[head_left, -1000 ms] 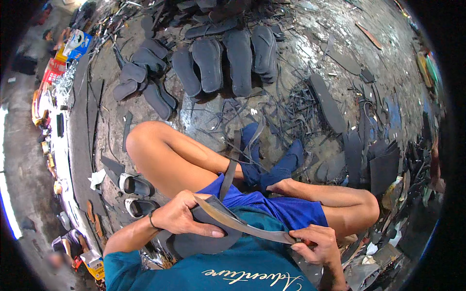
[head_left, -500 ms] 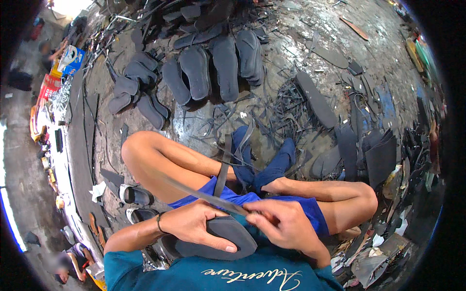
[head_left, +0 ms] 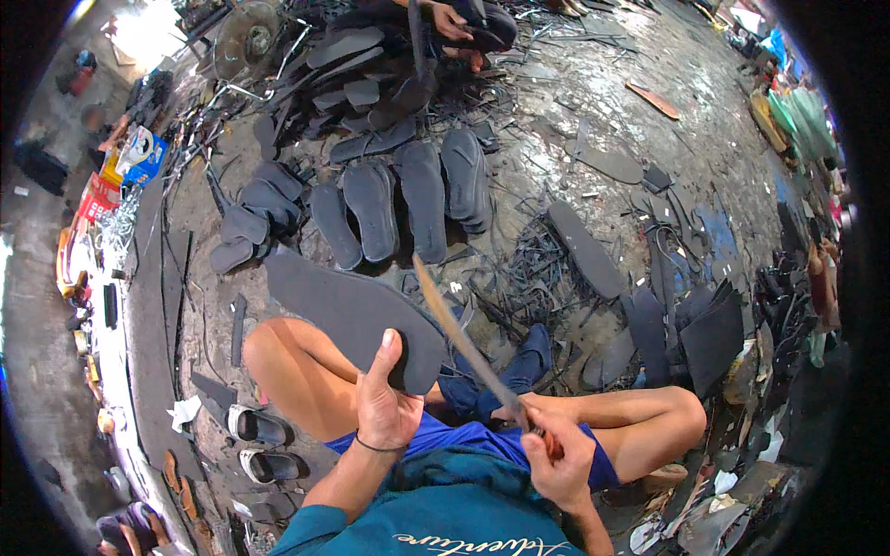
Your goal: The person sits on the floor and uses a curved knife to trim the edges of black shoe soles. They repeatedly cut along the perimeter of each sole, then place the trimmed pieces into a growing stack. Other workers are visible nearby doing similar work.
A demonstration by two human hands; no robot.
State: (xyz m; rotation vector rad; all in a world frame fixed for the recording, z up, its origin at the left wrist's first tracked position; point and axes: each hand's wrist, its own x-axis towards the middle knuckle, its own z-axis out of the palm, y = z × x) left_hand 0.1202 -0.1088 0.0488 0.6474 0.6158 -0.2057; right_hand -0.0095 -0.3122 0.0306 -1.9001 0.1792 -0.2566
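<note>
- left hand [head_left: 385, 417]: closed on the near edge of a dark grey sole [head_left: 357, 310], thumb flat on its upper face, fingers underneath mostly hidden
- sole: left of frame centre, held up above the legs, long axis running from upper left to lower right, broad flat face toward the camera
- right hand [head_left: 561, 463]: wrapped around the reddish handle of a knife [head_left: 477, 363], lower right of centre
- knife: long narrow blade pointing to upper left, just beside the right end of the sole, gap visible between them in this view
- below the grip: blue shorts [head_left: 464, 443] and teal shirt [head_left: 464, 505], bent legs spread to both sides, dark blue socks [head_left: 528, 361] behind the blade
- upper centre: row of dark soles [head_left: 422, 199] on the floor, heap of dark pieces [head_left: 255, 213] to their left
- right of centre: tangle of thin black offcuts [head_left: 538, 264], single long sole [head_left: 586, 248] next to it, dark sheets [head_left: 709, 343] farther right
- lower left: pair of black-and-white slippers [head_left: 260, 426]
- top centre: co-worker's hand [head_left: 450, 20] above dark material, detail too small to tell
</note>
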